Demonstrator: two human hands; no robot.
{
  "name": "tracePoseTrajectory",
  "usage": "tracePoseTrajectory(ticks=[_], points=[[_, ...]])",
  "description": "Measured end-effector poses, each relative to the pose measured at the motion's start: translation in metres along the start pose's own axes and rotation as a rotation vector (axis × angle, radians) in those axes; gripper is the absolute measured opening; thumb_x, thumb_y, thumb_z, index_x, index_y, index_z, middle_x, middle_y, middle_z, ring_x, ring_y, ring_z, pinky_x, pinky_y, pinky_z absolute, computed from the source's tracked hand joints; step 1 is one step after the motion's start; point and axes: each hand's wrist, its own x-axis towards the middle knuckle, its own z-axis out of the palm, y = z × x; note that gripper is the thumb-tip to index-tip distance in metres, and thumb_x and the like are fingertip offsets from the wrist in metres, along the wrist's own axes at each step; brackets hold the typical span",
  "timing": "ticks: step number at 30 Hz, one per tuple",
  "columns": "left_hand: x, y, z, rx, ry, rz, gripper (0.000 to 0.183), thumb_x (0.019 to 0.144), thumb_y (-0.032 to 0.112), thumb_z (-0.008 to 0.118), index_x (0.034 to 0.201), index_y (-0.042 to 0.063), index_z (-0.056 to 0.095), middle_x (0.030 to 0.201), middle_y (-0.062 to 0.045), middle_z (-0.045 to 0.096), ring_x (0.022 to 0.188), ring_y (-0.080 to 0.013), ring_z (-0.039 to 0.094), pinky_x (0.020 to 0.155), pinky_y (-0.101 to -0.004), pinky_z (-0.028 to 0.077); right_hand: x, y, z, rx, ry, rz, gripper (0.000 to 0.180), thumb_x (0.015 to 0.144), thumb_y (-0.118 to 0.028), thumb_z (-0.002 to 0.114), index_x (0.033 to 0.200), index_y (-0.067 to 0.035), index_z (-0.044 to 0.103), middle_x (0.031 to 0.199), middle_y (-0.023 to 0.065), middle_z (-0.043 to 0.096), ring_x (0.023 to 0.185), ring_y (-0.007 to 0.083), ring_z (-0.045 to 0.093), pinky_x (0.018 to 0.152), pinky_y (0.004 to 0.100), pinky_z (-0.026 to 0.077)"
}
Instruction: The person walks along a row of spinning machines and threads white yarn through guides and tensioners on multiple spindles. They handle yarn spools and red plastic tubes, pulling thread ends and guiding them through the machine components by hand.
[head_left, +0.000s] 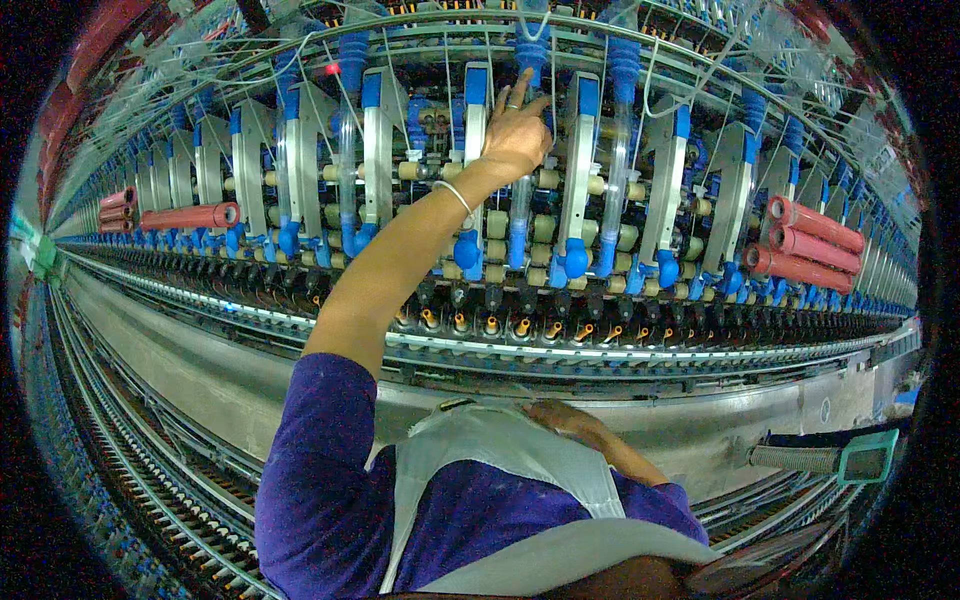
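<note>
My left hand (517, 131) reaches up into a ring spinning frame, its back towards me and its fingers spread. It lies in front of a clear suction tube (522, 199), with one fingertip at the blue bellows sleeve (531, 51) above. The palm side is hidden, so any grip on tube or yarn cannot be made out. A silver drafting arm (474, 124) with a blue cap stands just left of the hand. My right hand (546, 414) is near my waist, mostly hidden by the light apron (495, 431); its fingers do not show.
Below the drafting rollers (496, 225) runs a row of spindles with orange tips (523, 328). Pink tubes (817, 240) lie stacked on the right, more pink tubes (191, 216) at left. A red lamp (333, 68) glows upper left. A green-framed box with a hose (868, 456) is at lower right.
</note>
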Motion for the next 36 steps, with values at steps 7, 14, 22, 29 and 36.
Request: tracePoseTrajectory(ticks=[7, 14, 22, 29, 36], points=[[-0.007, 0.004, 0.003, 0.125, -0.104, -0.002, 0.01, 0.081, 0.024, 0.074, 0.08, 0.031, 0.08, 0.153, -0.007, 0.047, 0.154, -0.0395, 0.007, 0.123, -0.0618, 0.006, 0.019, 0.04, 0.018, 0.064, -0.192, 0.093, 0.03, 0.1, -0.028, 0.06, 0.116, -0.006, 0.072, 0.112, 0.0108, 0.073, 0.105, 0.0203, 0.067, 0.094, 0.0359, 0.052], [-0.008, 0.009, 0.006, 0.146, -0.089, -0.043, 0.011, 0.082, 0.025, 0.07, 0.084, 0.03, 0.08, 0.154, -0.006, 0.046, 0.155, -0.0385, 0.003, 0.122, -0.0629, 0.007, 0.031, -0.06, -0.028, -0.246, 0.556, -0.426, 0.029, 0.093, -0.02, 0.07, 0.116, -0.002, 0.071, 0.08, 0.0179, 0.071, 0.066, 0.0183, 0.066, 0.064, 0.0322, 0.053], [-0.008, 0.005, 0.01, 0.107, -0.122, -0.051, 0.014, 0.086, 0.028, 0.067, 0.085, 0.031, 0.08, 0.157, -0.003, 0.041, 0.155, -0.0392, 0.001, 0.122, -0.0626, 0.006, 0.063, -0.156, -0.021, 0.246, 0.939, -0.39, 0.038, 0.094, -0.02, 0.07, 0.124, 0.002, 0.066, 0.068, 0.0095, 0.069, 0.054, 0.013, 0.062, 0.051, 0.0302, 0.05], [-0.028, 0.022, 0.007, 0.021, -0.04, -0.036, 0.025, 0.089, 0.024, 0.066, 0.112, 0.019, 0.073, 0.157, -0.007, 0.039, 0.153, -0.0415, 0.01, 0.121, -0.0596, 0.018, 0.117, -0.153, -0.029, 0.547, 0.933, -0.459, 0.054, 0.093, -0.033, 0.074, 0.127, 0.005, 0.056, 0.066, 0.0049, 0.061, 0.052, 0.0101, 0.057, 0.047, 0.0251, 0.045], [-0.192, 0.06, -0.016, -0.587, 0.312, 0.245, 0.036, 0.093, 0.01, 0.064, 0.128, 0.004, 0.06, 0.132, -0.017, 0.059, 0.122, -0.0353, 0.057, 0.102, -0.0455, 0.047, 0.134, -0.167, -0.031, 0.849, 0.908, -0.533, 0.022, 0.1, -0.023, 0.065, 0.093, -0.002, 0.064, 0.064, 0.0016, 0.056, 0.053, 0.0096, 0.05, 0.047, 0.026, 0.04]])
